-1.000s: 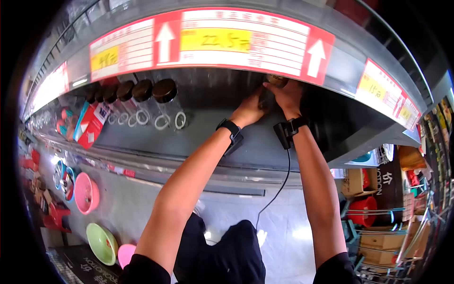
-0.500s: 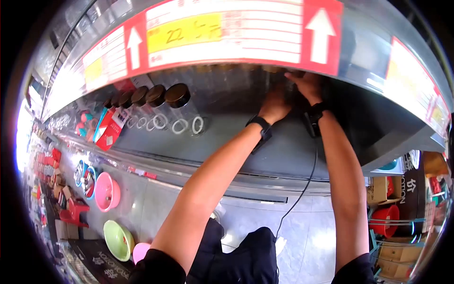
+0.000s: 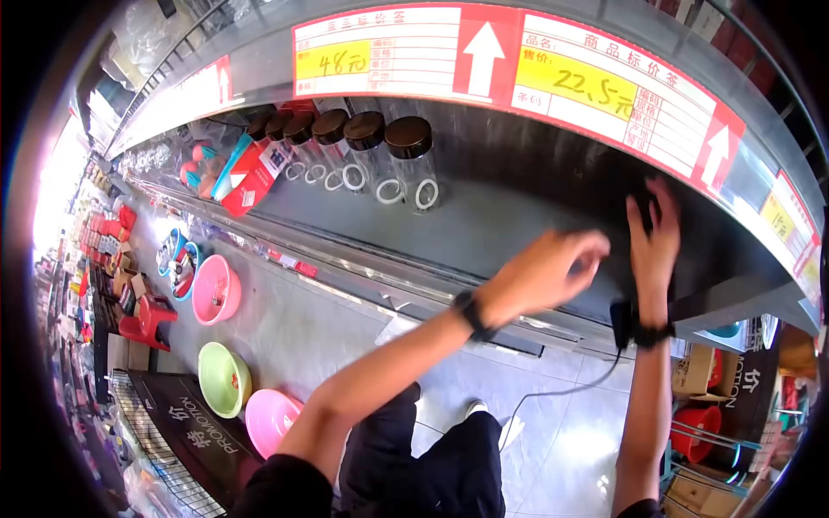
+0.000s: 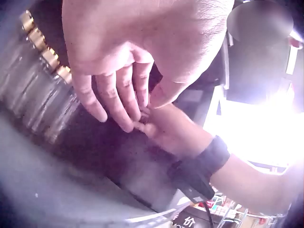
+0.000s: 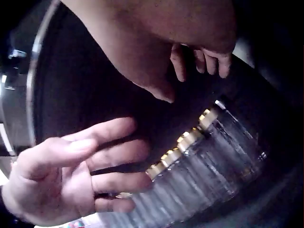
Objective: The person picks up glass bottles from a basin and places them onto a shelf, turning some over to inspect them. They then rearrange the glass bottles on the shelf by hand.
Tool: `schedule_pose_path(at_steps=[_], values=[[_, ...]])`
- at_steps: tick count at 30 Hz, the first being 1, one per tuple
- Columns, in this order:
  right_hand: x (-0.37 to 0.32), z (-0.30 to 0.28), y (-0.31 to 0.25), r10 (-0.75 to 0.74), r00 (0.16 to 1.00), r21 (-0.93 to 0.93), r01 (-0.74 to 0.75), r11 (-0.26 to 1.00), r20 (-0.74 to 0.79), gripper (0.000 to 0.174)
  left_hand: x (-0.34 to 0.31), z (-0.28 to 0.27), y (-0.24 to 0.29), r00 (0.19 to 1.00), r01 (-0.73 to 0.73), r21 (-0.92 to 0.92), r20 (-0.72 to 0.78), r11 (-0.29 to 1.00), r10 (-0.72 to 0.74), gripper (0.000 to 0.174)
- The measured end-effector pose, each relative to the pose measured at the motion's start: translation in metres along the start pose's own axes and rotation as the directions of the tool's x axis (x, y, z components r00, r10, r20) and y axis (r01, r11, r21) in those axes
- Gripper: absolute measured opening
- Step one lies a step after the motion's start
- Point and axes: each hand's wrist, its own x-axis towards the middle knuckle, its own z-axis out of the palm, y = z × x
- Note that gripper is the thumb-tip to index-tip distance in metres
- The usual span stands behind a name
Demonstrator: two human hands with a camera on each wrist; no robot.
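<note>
My left hand (image 3: pixel 548 272) hovers over the front part of the grey shelf (image 3: pixel 484 224), its fingers loosely bent and holding nothing. Farther right, my right hand (image 3: pixel 654 246) reaches up toward the dark back of the shelf with fingers spread, also holding nothing. A row of clear glass bottles (image 5: pixel 204 173) with gold caps (image 5: pixel 190 137) stands by the hands in the right wrist view. The left wrist view catches the same kind of gold caps (image 4: pixel 50 57) at its left side. To the left on the shelf stand several clear jars (image 3: pixel 419 168) with dark lids.
Price labels (image 3: pixel 579 82) run along the upper shelf edge, overhanging this shelf. A red box (image 3: pixel 250 190) leans beside the jars. Below, pink basins (image 3: pixel 216 289) and a green basin (image 3: pixel 224 380) sit on the floor. A cable (image 3: pixel 561 393) hangs from the right wrist camera.
Both hands, earlier close together deep under the upper shelf near a gold cap, have drawn back and apart. The left came farthest toward the front. The head view has shifted left.
</note>
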Motion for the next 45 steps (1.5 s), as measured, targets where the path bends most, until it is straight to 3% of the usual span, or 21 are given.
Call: schedule_pose_path(at_steps=[1,3,4,5,7,8,9,11,14,17,19,22,23,25,27,29,30,32,36,39,45], values=[[-0.026,-0.018,-0.03,0.056,0.998,0.152,-0.05,0.987,-0.038,0.034,-0.033,-0.005,0.023,0.999,0.015,-0.016,0.034,1.0,-0.014,0.027],[-0.087,-0.077,-0.086,0.268,0.939,0.068,-0.288,0.955,0.214,0.027,-0.114,-0.008,0.058,0.99,0.122,-0.003,0.071,0.993,-0.121,0.027],[-0.126,-0.1,-0.097,0.178,0.937,-0.02,-0.181,0.983,0.3,0.026,-0.154,-0.012,0.077,0.982,0.172,0.085,0.065,0.981,-0.177,0.028],[-0.152,-0.117,-0.122,0.139,0.887,-0.124,-0.094,0.988,0.441,0.028,-0.194,-0.012,0.096,0.943,0.331,0.086,0.001,0.94,-0.332,0.027],[-0.203,-0.132,-0.169,0.313,0.733,-0.175,-0.262,0.949,0.604,0.029,-0.267,-0.02,0.135,0.852,0.524,0.196,-0.129,0.829,-0.508,0.022],[-0.23,-0.136,-0.179,0.335,0.687,-0.163,-0.305,0.938,0.645,0.031,-0.309,-0.021,0.15,0.822,0.569,0.302,-0.223,0.765,-0.524,0.021],[-0.249,-0.142,-0.195,0.333,0.63,-0.19,-0.286,0.939,0.701,0.033,-0.348,-0.027,0.166,0.742,0.671,0.277,-0.239,0.688,-0.627,0.021],[-0.27,-0.142,-0.235,0.238,0.523,-0.149,-0.207,0.967,0.819,0.037,-0.41,-0.047,0.198,0.632,0.773,0.178,-0.303,0.609,-0.713,0.02],[-0.245,-0.107,-0.328,-0.034,0.396,0.079,-0.099,0.992,0.918,0.034,-0.469,-0.084,0.234,0.535,0.807,0.02,-0.447,0.59,-0.717,0.02],[-0.216,-0.037,-0.417,-0.331,0.361,0.34,0.041,0.94,0.872,0.032,-0.508,-0.134,0.237,0.471,0.82,0.005,-0.575,0.573,-0.669,0.019],[-0.198,0.016,-0.474,-0.422,0.28,0.441,-0.004,0.898,0.862,0.031,-0.523,-0.173,0.239,0.422,0.769,-0.051,-0.709,0.638,-0.565,0.019],[-0.215,0.092,-0.533,-0.552,0.106,0.544,0.095,0.833,0.827,0.032,-0.546,-0.241,0.258,0.276,0.751,-0.033,-0.892,0.659,-0.359,0.018],[-0.232,0.109,-0.552,-0.614,0.042,0.615,-0.011,0.788,0.788,0.034,-0.548,-0.267,0.271,0.225,0.744,-0.054,-0.918,0.666,-0.325,0.018],[-0.268,0.144,-0.594,-0.726,-0.036,0.699,-0.241,0.673,0.687,0.038,-0.557,-0.308,0.299,0.208,0.702,-0.031,-0.947,0.711,-0.246,0.019],[-0.307,0.161,-0.636,-0.778,-0.112,0.638,-0.506,0.58,0.618,0.046,-0.569,-0.342,0.315,0.207,0.669,-0.027,-0.953,0.742,-0.222,0.022],[-0.337,0.176,-0.674,-0.749,-0.218,0.519,-0.601,0.608,0.626,0.051,-0.584,-0.368,0.321,0.202,0.631,-0.062,-0.949,0.774,-0.241,0.022],[-0.349,0.185,-0.689,-0.752,-0.177,0.5,-0.648,0.575,0.635,0.053,-0.591,-0.379,0.32,0.182,0.631,-0.07,-0.955,0.772,-0.235,0.022],[-0.36,0.211,-0.712,-0.744,-0.208,0.488,-0.638,0.595,0.635,0.052,-0.608,-0.401,0.316,0.14,0.639,-0.088,-0.963,0.764,-0.229,0.022],[-0.375,0.27,-0.746,-0.747,-0.257,0.422,-0.693,0.584,0.613,0.049,-0.648,-0.445,0.295,-0.026,0.587,-0.233,-0.963,0.775,-0.269,0.022],[-0.383,0.325,-0.775,-0.759,-0.331,0.355,-0.732,0.581,0.56,0.046,-0.683,-0.49,0.274,-0.087,0.613,-0.314,-0.939,0.725,-0.333,0.024],[-0.362,0.456,-0.864,-0.751,-0.5,0.412,-0.631,0.657,0.432,0.055,-0.715,-0.613,0.247,-0.156,0.616,-0.324,-0.944,0.718,-0.292,0.027]])
